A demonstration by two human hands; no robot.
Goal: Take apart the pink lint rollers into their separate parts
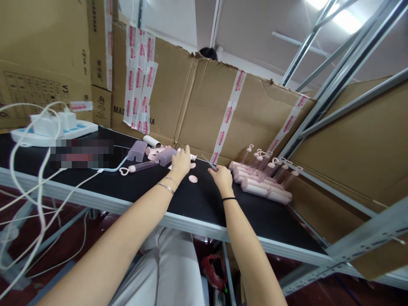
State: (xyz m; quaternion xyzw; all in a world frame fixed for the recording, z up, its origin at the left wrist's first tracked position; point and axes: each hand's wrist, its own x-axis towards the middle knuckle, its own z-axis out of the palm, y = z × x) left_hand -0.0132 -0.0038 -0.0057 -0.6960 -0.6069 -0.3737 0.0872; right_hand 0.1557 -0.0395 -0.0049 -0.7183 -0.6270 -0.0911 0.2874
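Observation:
My left hand (180, 163) is closed around a small pale pink plastic piece (194, 157), whose end shows by the thumb; the rest is hidden under the fingers. In my right hand (222, 178) is a thin pointed metal tool (208, 163), its tip slanting up and left. A round pink disc (193, 179) lies on the black tabletop between the hands. Left of my left hand are a translucent purple block-shaped part (166, 157), a similar part (137, 151), and a clear tube with a heart-shaped loop (140, 167). More pink pieces (156, 151) lie behind them.
Several pink cylinders with heart-loop wands (266, 182) lie in a group at right. A screen-like device (117, 159), a power strip (24, 137) and loose white cables (41, 199) occupy the left. Cardboard walls (204, 102) and a metal frame (338, 114) enclose the table.

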